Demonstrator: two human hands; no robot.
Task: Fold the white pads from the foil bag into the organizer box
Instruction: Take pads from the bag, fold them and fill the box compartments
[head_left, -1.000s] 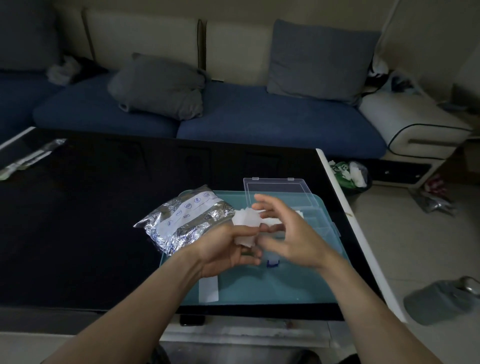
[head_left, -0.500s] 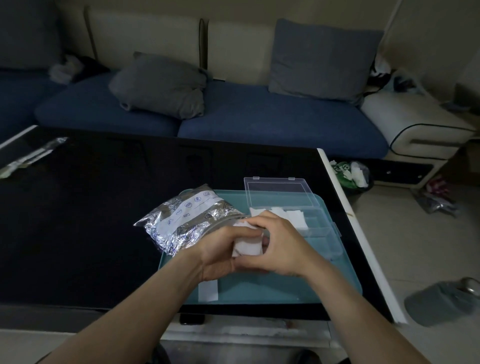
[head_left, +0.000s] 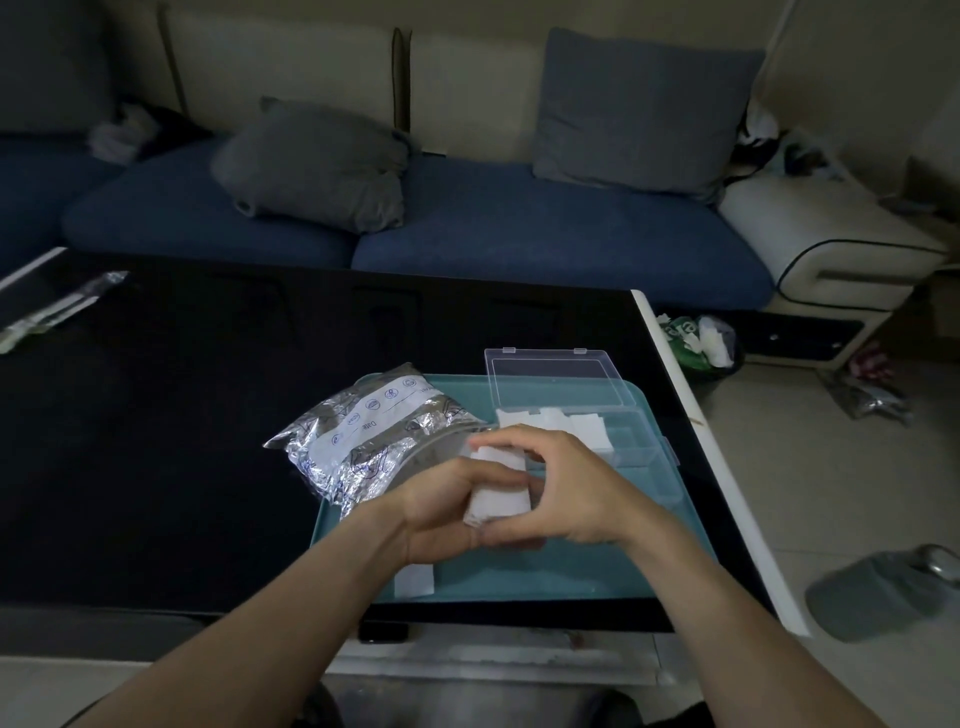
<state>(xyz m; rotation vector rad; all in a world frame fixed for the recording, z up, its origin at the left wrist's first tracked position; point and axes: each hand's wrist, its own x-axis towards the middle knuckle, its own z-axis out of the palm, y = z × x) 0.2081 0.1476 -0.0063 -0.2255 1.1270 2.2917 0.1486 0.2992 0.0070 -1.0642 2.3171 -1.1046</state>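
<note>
While a blue sofa (head_left: 519, 228) fills the 12 o'clock background, the black worktop (head_left: 156, 441) carries a teal tray (head_left: 571, 571) at centre. Foil bag (head_left: 374, 431) lies at the tray's 10 o'clock corner, partly on it. Clear organizer box (head_left: 613, 431) sits at 1 o'clock, lid open, white pads inside. Left hand (head_left: 447, 514) and right hand (head_left: 576, 499) meet above the tray, each grip pinching one folded white pad (head_left: 498, 488) between them.

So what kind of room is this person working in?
Probably a home living room: a blue sofa with grey cushions stands behind a low black table.
</note>
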